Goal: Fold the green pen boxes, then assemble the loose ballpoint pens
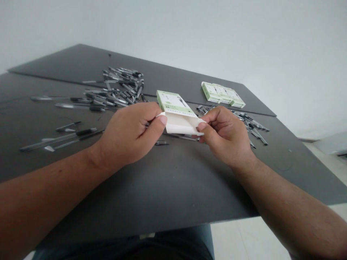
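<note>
A small pale green and white cardboard box [173, 103] is held in the air between the person's hands, above a dark grey table [173, 187]. Its printed green face tilts up and away, while a white paper flap [180, 124] at its open end faces the person. Foreshortening makes its long axis hard to judge, but it seems to run away from the person, and neither hand is clearly nearer. The left hand [130, 135] grips the box's left edge, with the thumb on the white flap and the fingers curled behind it. The right hand [225, 137] pinches the opposite edge between thumb and fingers. Beyond the box and to its left lies a loose heap of clear-barrelled, black-tipped ballpoint pens [119, 90], with a few strays further left. A smaller scatter of similar pens [252, 126] lies to the box's right, and past it sits a row of three matching green and white boxes [222, 94].
</note>
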Tool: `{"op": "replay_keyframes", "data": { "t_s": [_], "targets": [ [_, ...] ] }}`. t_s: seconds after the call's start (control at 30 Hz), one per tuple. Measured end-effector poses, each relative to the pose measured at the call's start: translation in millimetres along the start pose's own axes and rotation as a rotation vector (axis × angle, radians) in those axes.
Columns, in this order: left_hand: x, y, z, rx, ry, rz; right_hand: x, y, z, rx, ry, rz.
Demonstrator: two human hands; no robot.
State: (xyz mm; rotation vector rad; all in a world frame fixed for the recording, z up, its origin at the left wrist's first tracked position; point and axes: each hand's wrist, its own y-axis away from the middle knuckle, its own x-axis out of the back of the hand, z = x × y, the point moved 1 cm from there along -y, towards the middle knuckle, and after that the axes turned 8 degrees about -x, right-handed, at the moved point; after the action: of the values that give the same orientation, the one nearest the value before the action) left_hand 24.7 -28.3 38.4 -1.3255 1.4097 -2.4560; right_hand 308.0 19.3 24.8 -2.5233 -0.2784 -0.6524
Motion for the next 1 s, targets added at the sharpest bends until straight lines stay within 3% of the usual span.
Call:
{"op": "replay_keyframes", "data": {
  "t_s": [0.27,0.5,0.63,0.77,0.83,0.9,1.0],
  "targets": [
    [6.5,6.8,-1.0,0.106,0.099,0.025,-3.3,2.5,-24.5,-0.093,-0.293,-0.086],
    [6.1,5.5,0.8,0.063,0.109,-0.007,-4.1,-1.2,-19.5,-0.087,-0.347,-0.091],
    [9.3,0.4,6.7,0.059,0.089,-0.024,-4.1,-0.5,-12.3,-0.032,-0.312,-0.033],
    [5.2,1.1,5.8,0.074,0.308,-0.014,-4.9,-2.6,-0.9,0.005,-0.283,0.03],
    [-2.7,4.8,-0.7,0.153,0.498,0.033,-4.7,-4.4,4.6,0.031,-0.275,0.046],
    [-13.1,9.8,-10.4,0.331,0.663,0.116,-3.6,-5.4,8.8,0.048,-0.251,0.052],
    [-29.1,14.9,-21.1,0.525,0.9,0.121,0.3,-4.4,11.0,0.102,-0.162,0.062]
  ]
}}
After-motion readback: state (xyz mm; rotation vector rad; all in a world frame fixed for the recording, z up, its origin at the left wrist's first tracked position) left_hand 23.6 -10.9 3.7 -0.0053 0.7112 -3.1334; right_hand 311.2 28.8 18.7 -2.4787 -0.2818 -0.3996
